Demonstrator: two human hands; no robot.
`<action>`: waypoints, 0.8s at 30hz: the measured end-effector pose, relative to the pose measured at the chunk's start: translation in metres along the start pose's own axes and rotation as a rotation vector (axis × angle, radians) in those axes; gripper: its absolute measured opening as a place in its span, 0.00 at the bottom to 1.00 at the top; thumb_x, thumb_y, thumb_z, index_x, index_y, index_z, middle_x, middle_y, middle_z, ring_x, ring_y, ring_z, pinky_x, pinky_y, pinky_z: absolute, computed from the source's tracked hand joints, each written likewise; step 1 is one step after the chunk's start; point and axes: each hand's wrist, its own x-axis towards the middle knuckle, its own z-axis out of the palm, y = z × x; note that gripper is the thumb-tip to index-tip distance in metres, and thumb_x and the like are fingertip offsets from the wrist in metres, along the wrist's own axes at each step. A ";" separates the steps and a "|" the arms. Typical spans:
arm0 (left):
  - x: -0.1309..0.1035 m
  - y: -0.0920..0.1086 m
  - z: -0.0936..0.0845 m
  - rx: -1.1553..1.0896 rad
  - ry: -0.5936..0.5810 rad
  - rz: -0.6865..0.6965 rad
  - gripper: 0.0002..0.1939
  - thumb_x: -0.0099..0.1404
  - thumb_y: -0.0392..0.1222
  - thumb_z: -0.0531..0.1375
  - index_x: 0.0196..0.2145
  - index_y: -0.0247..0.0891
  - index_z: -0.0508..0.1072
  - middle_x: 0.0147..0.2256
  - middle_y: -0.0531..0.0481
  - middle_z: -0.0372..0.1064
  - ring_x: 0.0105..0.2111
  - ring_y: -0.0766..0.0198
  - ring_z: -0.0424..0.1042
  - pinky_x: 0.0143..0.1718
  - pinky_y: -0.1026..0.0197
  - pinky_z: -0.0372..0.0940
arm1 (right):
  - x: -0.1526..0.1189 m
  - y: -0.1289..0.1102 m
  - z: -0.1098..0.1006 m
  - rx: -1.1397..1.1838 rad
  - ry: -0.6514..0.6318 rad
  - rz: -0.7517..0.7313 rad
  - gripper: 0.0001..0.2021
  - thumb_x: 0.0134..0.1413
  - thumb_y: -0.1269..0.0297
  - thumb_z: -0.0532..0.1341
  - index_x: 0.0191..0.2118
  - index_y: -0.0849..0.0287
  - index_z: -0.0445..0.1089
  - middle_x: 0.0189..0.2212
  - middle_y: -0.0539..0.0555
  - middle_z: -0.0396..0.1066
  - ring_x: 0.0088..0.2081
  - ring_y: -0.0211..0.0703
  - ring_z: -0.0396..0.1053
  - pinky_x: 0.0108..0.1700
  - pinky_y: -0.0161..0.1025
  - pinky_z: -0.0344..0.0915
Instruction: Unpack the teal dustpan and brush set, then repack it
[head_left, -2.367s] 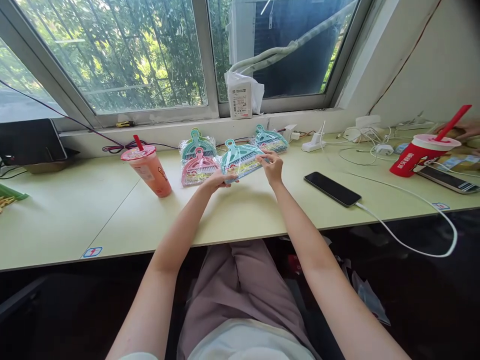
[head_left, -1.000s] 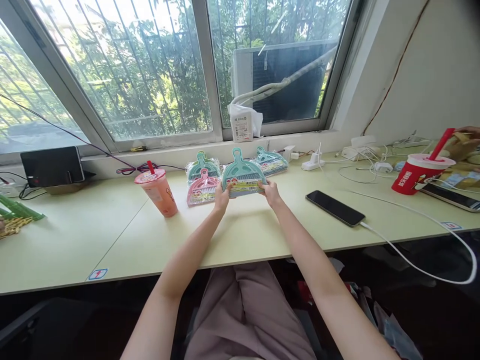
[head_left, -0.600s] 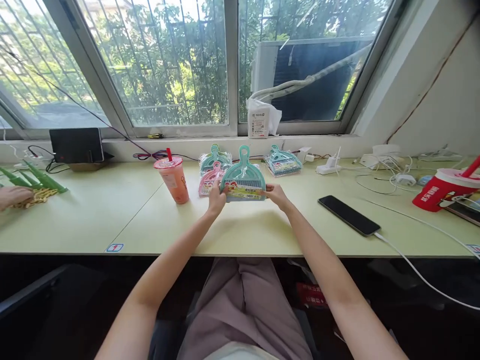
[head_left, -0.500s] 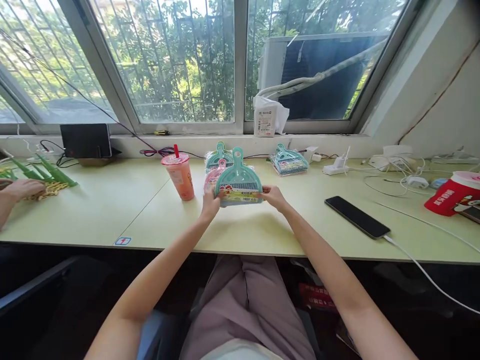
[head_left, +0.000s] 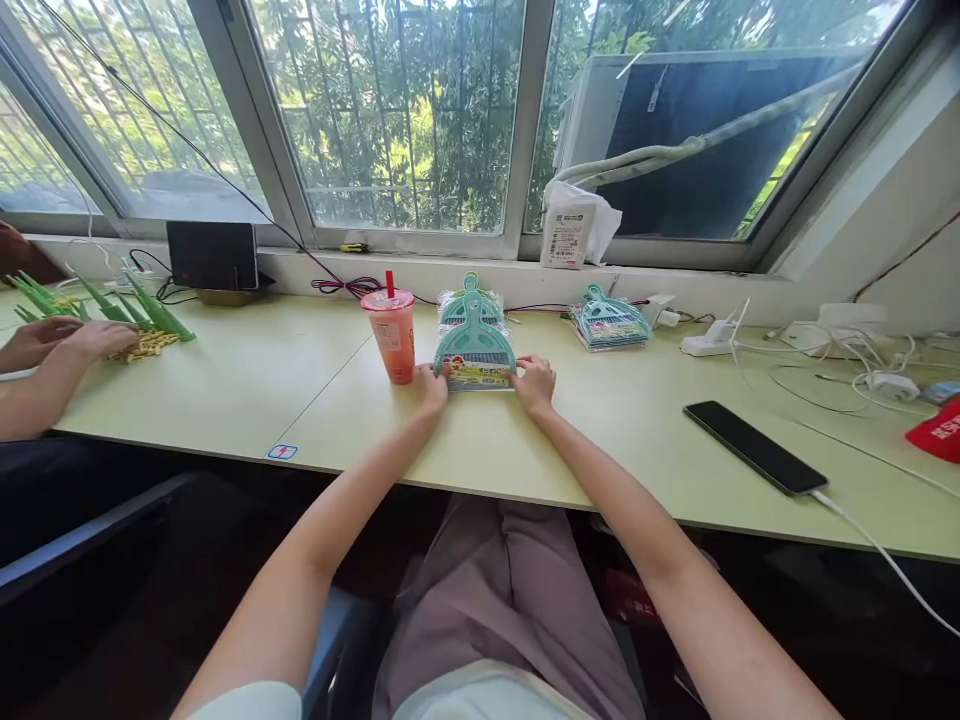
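A teal mini dustpan and brush set (head_left: 475, 345) with a printed label stands low at the table, its handle pointing to the window. My left hand (head_left: 431, 387) is closed on its left lower corner, and my right hand (head_left: 535, 384) grips the right corner. Right behind it lies another teal dustpan set (head_left: 471, 287) in clear wrapping, partly hidden by the held one. A stack of wrapped teal dustpan sets (head_left: 611, 320) lies farther right near the wall. Close to my left hand stands a cup of orange-red drink (head_left: 394, 340) with a red straw.
A black phone (head_left: 754, 447) on a white cable lies at right, with a power strip (head_left: 712, 338) and tangled cables behind. At far left a co-worker's hands (head_left: 94, 340) touch green and yellow pieces near a black tablet (head_left: 212, 257). A tissue pack (head_left: 568, 230) stands on the sill.
The held dustpan set has come down to the table, over the pink set that showed before. My view has turned slightly left. A second co-worker's hand now shows.
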 end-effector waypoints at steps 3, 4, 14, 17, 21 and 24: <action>0.003 0.013 0.014 0.116 0.142 -0.041 0.13 0.63 0.39 0.64 0.44 0.35 0.69 0.57 0.32 0.59 0.61 0.47 0.60 0.61 0.50 0.55 | 0.010 0.006 0.007 -0.009 0.050 0.073 0.14 0.59 0.52 0.63 0.41 0.57 0.77 0.50 0.61 0.72 0.54 0.57 0.64 0.54 0.52 0.59; 0.005 0.016 0.017 0.144 0.156 -0.051 0.14 0.62 0.38 0.65 0.44 0.35 0.68 0.57 0.31 0.58 0.62 0.47 0.59 0.62 0.50 0.54 | 0.013 0.007 0.010 -0.013 0.051 0.098 0.15 0.58 0.52 0.64 0.43 0.57 0.76 0.51 0.62 0.71 0.55 0.57 0.63 0.54 0.52 0.60; 0.038 0.015 0.025 0.185 0.119 -0.062 0.26 0.64 0.38 0.64 0.57 0.34 0.63 0.52 0.30 0.71 0.54 0.48 0.71 0.50 0.53 0.62 | 0.048 0.005 0.042 0.039 -0.170 0.224 0.11 0.58 0.60 0.65 0.46 0.55 0.75 0.44 0.60 0.78 0.48 0.54 0.74 0.49 0.47 0.64; 0.051 0.013 0.030 0.156 0.093 -0.020 0.17 0.63 0.36 0.63 0.50 0.36 0.71 0.51 0.33 0.71 0.52 0.50 0.72 0.49 0.55 0.63 | 0.056 0.003 0.050 0.138 -0.103 0.273 0.12 0.55 0.63 0.66 0.46 0.53 0.77 0.43 0.59 0.79 0.45 0.53 0.75 0.46 0.46 0.66; 0.070 0.012 0.038 0.025 0.202 0.094 0.19 0.61 0.32 0.63 0.51 0.37 0.69 0.51 0.39 0.71 0.50 0.58 0.72 0.50 0.60 0.63 | 0.068 -0.001 0.055 0.196 0.047 0.212 0.17 0.55 0.69 0.65 0.51 0.53 0.75 0.45 0.59 0.79 0.47 0.51 0.74 0.47 0.43 0.66; 0.087 0.011 0.043 -0.035 0.262 0.218 0.18 0.60 0.29 0.62 0.48 0.39 0.67 0.49 0.43 0.71 0.48 0.61 0.71 0.49 0.61 0.63 | 0.079 -0.005 0.059 0.115 0.084 0.180 0.18 0.58 0.68 0.64 0.54 0.52 0.73 0.47 0.58 0.77 0.49 0.50 0.72 0.49 0.42 0.65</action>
